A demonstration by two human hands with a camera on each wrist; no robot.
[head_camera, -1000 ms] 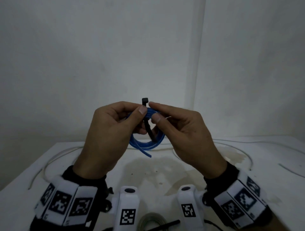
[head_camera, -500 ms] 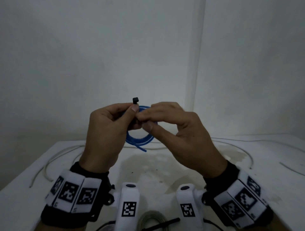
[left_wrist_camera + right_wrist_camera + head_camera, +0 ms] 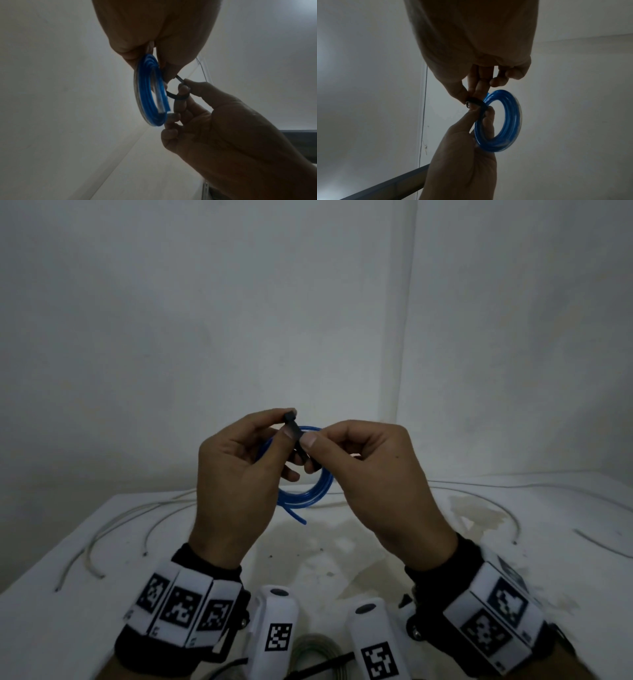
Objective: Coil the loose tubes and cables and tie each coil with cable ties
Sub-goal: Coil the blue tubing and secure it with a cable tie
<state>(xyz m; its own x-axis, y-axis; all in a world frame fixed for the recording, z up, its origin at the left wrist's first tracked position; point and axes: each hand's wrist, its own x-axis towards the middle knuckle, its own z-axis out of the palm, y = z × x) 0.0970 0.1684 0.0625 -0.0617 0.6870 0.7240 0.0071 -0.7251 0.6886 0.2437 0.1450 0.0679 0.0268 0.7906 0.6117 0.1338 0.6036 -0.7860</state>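
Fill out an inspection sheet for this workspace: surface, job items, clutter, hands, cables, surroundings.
Surface: white table, stained near its middle.
Job's things: blue tube coil held up above the table; black cable tie looped around the coil's strands, not visibly cinched.
Clutter: grey coil with a black tie across it at the near edge, partly hidden.
Grippers: left hand pinches the tie's head end and grips the coil; right hand pinches the tie's strap.
Cables: loose pale tubes curve over the table's left side, more on the right; thin dark strand far right.
Surroundings: bare white walls meeting in a corner.
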